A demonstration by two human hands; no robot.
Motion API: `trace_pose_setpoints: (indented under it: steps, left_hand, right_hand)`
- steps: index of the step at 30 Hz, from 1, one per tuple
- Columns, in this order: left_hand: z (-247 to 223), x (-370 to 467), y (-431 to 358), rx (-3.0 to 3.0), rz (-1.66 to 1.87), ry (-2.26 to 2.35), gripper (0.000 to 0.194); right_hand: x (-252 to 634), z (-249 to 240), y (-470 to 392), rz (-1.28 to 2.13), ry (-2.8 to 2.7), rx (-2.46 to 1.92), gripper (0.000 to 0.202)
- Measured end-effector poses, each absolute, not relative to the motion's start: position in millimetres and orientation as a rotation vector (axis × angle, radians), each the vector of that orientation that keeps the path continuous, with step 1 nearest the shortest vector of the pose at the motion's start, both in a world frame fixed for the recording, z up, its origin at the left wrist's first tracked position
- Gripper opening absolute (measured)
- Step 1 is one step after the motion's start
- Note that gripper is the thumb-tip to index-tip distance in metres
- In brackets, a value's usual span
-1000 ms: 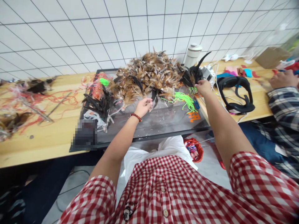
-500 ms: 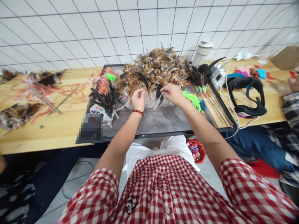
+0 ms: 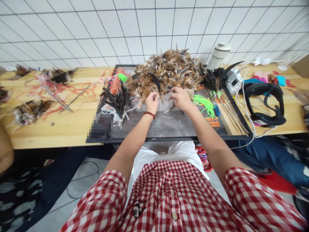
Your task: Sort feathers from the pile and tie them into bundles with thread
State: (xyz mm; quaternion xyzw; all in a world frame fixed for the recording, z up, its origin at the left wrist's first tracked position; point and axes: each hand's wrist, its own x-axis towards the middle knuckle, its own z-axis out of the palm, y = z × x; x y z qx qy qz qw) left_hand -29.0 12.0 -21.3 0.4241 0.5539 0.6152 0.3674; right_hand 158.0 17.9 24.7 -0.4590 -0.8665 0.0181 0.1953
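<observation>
A large heap of brown feathers covers the back of a dark tray. At the heap's front edge my left hand, with a red bead bracelet on its wrist, has its fingers pinched together; what they hold is too small to name. Just to its right, my right hand has thumb and fingers curved and apart, near small loose feathers, with nothing clearly held. Black feathers with white strips lie left of my hands. Bright green cords lie to the right.
A white bottle, black feathers on sticks, a white device with cables and a black headset stand or lie at right. Red strings and feather bunches are on the left. People sit at both sides.
The view has shifted, so the table appears further right. My right hand's fingers have opened, and the dark feather that was at its fingertips no longer shows there. My left hand stays pinched.
</observation>
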Motion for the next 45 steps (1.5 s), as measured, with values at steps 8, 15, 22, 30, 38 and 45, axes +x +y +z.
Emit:
trace_pose_setpoints:
  steps: [8, 15, 22, 30, 38, 45]
  left_hand:
    - [-14, -30, 9, 1.029, 1.553, 1.431, 0.012]
    - [-9, -25, 2, 0.980, 1.452, 1.361, 0.008]
    - [-10, -19, -5, 0.918, 1.374, 1.018, 0.013]
    - [-4, -21, -7, 0.872, 1.345, 1.060, 0.013]
    - [-4, -14, -9, 0.929, 1.340, 1.121, 0.010]
    - [-2, -17, -10, 0.943, 1.312, 1.095, 0.010]
  right_hand:
    - [110, 11, 18, 0.375, -2.171, -1.707, 0.023]
    - [114, -4, 15, 0.553, -1.652, -1.428, 0.015]
    - [109, -24, 0, 0.361, -1.756, -1.112, 0.016]
    - [114, -26, 11, 0.385, -1.673, -1.053, 0.022]
    - [107, -20, 2, 0.570, -1.660, -1.095, 0.031]
    - [109, -16, 6, 0.527, -1.673, -1.214, 0.015]
